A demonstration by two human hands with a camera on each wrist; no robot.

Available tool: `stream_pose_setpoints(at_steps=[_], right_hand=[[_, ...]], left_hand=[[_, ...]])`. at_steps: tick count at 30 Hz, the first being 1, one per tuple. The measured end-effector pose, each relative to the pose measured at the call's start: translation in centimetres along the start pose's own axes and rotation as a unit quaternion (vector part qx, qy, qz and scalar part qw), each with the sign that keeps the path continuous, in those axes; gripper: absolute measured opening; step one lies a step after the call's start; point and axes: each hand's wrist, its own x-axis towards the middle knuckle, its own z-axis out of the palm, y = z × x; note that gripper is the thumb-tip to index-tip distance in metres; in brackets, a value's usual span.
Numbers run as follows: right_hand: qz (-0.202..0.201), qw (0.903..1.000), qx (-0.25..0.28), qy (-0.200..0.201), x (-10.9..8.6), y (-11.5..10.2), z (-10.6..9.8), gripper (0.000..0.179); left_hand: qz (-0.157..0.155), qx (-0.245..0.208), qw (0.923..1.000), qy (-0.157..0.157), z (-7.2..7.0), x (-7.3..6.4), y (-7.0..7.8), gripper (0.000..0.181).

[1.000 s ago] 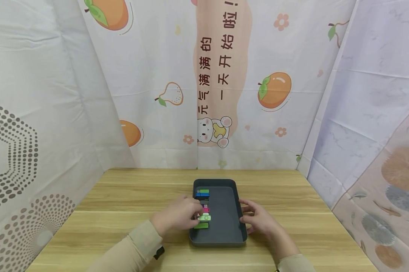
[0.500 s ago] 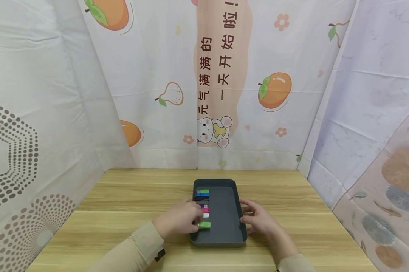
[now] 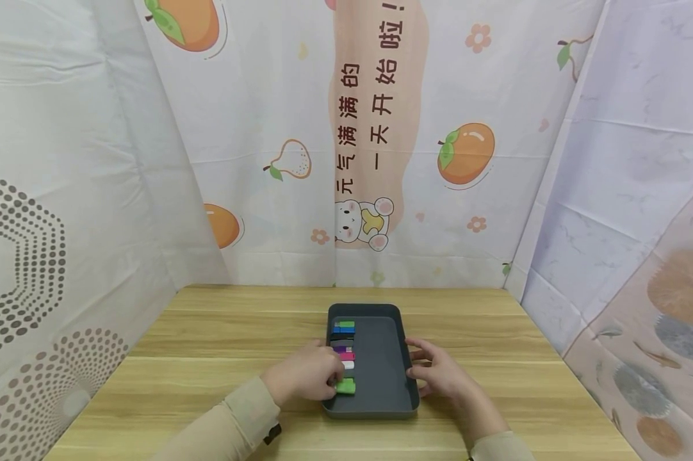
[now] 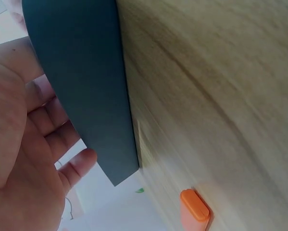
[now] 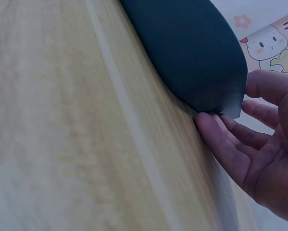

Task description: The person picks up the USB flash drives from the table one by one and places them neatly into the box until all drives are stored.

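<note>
A dark grey tray (image 3: 381,371) lies on the wooden table. Along its left side runs a column of several small USB sticks, among them a blue one (image 3: 343,330) and a pink one (image 3: 347,356). My left hand (image 3: 306,371) reaches over the tray's left rim and pinches a green USB stick (image 3: 345,387) at the near end of the column. In the left wrist view the tray's outer wall (image 4: 81,82) hides the tips of some fingers. My right hand (image 3: 439,370) rests against the tray's right side, fingers spread and loosely bent.
Printed curtains (image 3: 266,211) enclose the table (image 3: 220,333) at the back and on both sides. An orange shape (image 4: 194,209) shows at the bottom of the left wrist view.
The left hand has slid slightly toward the near end of the tray, and a green USB stick there has shifted the same way. The right hand and the tray have stayed put.
</note>
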Motion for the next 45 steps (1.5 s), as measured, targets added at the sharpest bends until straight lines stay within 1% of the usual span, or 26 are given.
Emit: stream_pose_setpoints(at_steps=[6, 8, 10, 13, 16, 18, 22, 26, 33, 36, 39, 43, 45], right_hand=[[0.003, 1.0, -0.003, 0.003, 0.0, 0.1, 0.0, 0.075], [0.003, 1.0, -0.002, 0.004, 0.0, 0.1, 0.0, 0.075], [0.002, 1.0, -0.005, 0.003, 0.0, 0.1, 0.0, 0.075], [0.003, 1.0, -0.007, 0.002, 0.0, 0.1, 0.0, 0.075], [0.003, 1.0, -0.009, 0.001, 0.0, 0.1, 0.0, 0.074], [0.003, 1.0, -0.008, 0.001, 0.0, 0.1, 0.0, 0.074], [0.003, 1.0, -0.007, 0.003, 0.0, 0.0, 0.0, 0.074], [0.003, 1.0, -0.005, 0.006, 0.0, 0.0, 0.1, 0.074], [0.001, 0.9999, -0.01, 0.004, -0.1, 0.1, 0.0, 0.074], [0.001, 0.9999, -0.013, 0.004, -0.1, 0.1, 0.0, 0.074], [0.002, 0.9999, -0.014, 0.004, 0.0, 0.0, 0.0, 0.074], [0.004, 0.9999, -0.013, 0.005, 0.0, 0.0, 0.0, 0.074], [0.004, 0.9999, -0.013, 0.006, -0.1, 0.0, 0.0, 0.074]], left_hand=[[0.008, -0.008, 0.9999, 0.0, 0.1, 0.0, 0.2, 0.01], [0.006, -0.005, 1.0, -0.002, 0.1, 0.1, 0.3, 0.011], [0.001, 0.006, 1.0, -0.004, 0.1, 0.1, 0.4, 0.013], [-0.007, 0.036, 0.9993, -0.005, 0.2, 0.2, 0.8, 0.017], [-0.008, 0.064, 0.9979, -0.003, 0.1, 0.3, 1.2, 0.022], [-0.009, 0.074, 0.9972, 0.0, 0.2, 0.4, 1.3, 0.024], [-0.012, 0.086, 0.9962, 0.0, 0.2, 0.4, 1.4, 0.026], [-0.011, 0.088, 0.9961, -0.003, 0.2, 0.4, 1.3, 0.027], [-0.017, 0.101, 0.9947, -0.011, 0.2, 0.5, 1.3, 0.034], [-0.019, 0.101, 0.9947, -0.011, 0.1, 0.5, 1.3, 0.036], [-0.02, 0.091, 0.9956, -0.01, -0.1, 0.4, 1.3, 0.034], [-0.023, 0.054, 0.9983, 0.0, -0.4, 0.3, 1.2, 0.028], [-0.023, 0.036, 0.999, 0.011, -0.5, 0.3, 1.0, 0.026]])
